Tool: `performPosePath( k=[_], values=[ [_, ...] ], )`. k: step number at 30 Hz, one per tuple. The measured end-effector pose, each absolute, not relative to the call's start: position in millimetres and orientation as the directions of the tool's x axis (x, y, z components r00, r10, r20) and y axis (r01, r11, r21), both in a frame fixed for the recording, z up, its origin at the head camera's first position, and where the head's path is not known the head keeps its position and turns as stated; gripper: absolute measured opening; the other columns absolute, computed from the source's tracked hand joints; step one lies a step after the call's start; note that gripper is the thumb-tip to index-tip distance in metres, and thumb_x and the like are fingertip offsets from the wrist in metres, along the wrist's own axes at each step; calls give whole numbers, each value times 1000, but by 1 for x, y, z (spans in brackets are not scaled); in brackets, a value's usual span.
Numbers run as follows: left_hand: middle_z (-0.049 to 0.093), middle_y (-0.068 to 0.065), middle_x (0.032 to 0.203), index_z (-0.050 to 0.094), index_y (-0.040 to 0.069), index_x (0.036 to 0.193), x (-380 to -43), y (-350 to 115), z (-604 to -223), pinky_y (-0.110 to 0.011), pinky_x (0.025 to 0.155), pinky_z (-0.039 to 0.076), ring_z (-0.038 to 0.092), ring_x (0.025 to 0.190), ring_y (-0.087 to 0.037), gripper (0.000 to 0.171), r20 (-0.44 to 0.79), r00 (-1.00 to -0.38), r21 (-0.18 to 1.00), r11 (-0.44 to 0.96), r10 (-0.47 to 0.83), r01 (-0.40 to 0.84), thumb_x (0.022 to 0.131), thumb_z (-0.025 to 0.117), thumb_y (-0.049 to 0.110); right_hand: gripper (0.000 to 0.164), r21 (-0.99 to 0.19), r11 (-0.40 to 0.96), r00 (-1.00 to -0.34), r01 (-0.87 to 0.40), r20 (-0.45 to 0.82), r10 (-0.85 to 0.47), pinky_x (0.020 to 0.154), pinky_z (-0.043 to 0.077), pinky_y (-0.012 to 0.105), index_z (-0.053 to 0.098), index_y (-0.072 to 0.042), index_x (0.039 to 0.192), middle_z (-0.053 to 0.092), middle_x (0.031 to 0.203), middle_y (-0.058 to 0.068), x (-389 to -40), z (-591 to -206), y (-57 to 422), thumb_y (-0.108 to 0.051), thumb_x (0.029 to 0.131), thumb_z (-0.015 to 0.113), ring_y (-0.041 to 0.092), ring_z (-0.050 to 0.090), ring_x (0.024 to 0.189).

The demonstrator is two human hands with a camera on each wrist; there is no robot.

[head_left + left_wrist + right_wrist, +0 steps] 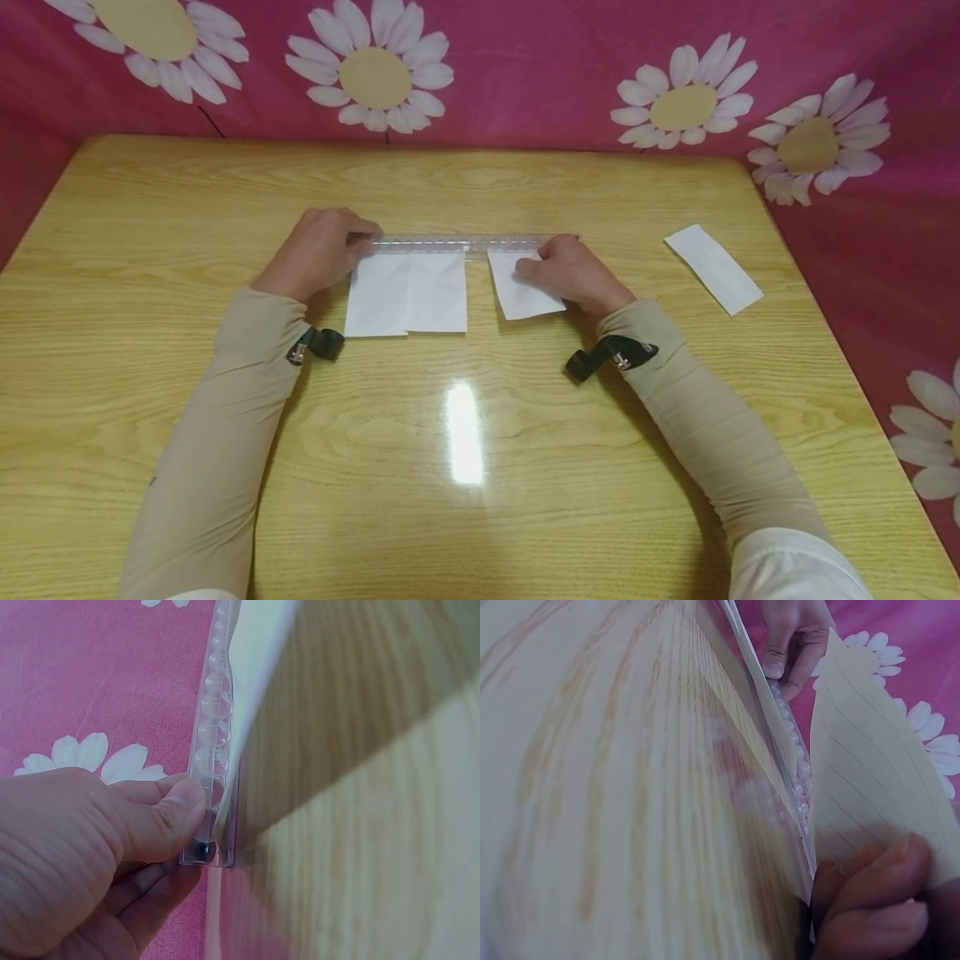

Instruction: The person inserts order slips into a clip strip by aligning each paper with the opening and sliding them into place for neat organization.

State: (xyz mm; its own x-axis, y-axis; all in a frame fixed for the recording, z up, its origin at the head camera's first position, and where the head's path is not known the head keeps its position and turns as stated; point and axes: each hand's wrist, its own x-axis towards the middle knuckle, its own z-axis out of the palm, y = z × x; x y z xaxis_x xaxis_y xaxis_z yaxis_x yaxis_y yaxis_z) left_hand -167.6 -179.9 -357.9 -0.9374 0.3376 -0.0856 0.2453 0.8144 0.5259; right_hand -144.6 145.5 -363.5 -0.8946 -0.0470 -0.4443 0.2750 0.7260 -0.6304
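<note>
A long clear plastic strip with a row of round shapes [435, 243] lies crosswise near the middle of the table. My left hand [318, 250] pinches its left end between thumb and fingers, as the left wrist view shows closely. Two white paper pieces [378, 296] hang side by side along the strip's near edge, their tops against it. My right hand [573, 271] grips another small paper piece [517, 292], thumb on top, at the strip's right part. Faint ruled lines cross that paper in the right wrist view. Whether the right fingers also hold the strip is hidden.
A loose white paper rectangle [714, 268] lies slanted on the wooden table [375, 500], to the right of my right hand. Behind the table's far edge hangs a pink cloth with white daisies [525, 75]. Black bands with small cameras [326, 343] sit on both wrists.
</note>
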Motion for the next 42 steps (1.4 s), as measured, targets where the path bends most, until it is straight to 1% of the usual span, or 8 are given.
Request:
performPosePath(
  k=[4,10,18,28,37,42],
  values=[
    [68,-21,136,68,5,135,-167,-181,-357,-52,111,49,61,122,-34,33,-90,-937,525,816,337,243,103,60,6,29,-628,728,-894,277,-447,-46,62,49,26,71,-4,99,64,83,4,-145,-364,144,-33,97,64,18,59,71],
    [68,-21,136,68,5,135,-166,-181,-357,-52,112,49,61,122,-35,33,-96,-937,530,814,336,237,103,59,5,29,-629,725,-892,280,-450,-46,62,50,26,70,-4,101,64,85,5,-145,-364,144,-32,97,64,18,59,72],
    [68,-21,136,67,5,136,-166,-180,-357,-53,112,49,60,121,-34,34,-103,-937,529,816,334,233,103,59,6,29,-628,728,-889,276,-455,-55,60,48,26,69,-4,98,62,81,4,-144,-362,142,-32,97,63,17,58,69],
    [68,-20,136,66,5,137,-166,-181,-356,-52,113,49,60,121,-34,35,-113,-936,536,814,334,226,104,59,7,28,-656,700,-891,283,-450,-61,59,49,25,70,-3,100,64,79,3,-144,-363,141,-30,96,64,15,59,67],
    [68,-20,135,66,5,138,-166,-181,-356,-52,112,49,60,119,-33,35,-109,-936,530,816,335,231,104,59,6,29,-637,713,-884,291,-465,-55,61,51,26,70,-3,102,66,85,6,-145,-363,140,-31,97,64,18,61,71],
    [68,-20,135,67,6,138,-166,-181,-356,-52,113,49,60,120,-34,35,-111,-936,532,816,334,228,104,59,7,28,-645,710,-889,282,-454,-60,59,48,26,70,-3,98,64,78,3,-144,-362,140,-31,96,64,16,59,67]
  ],
)
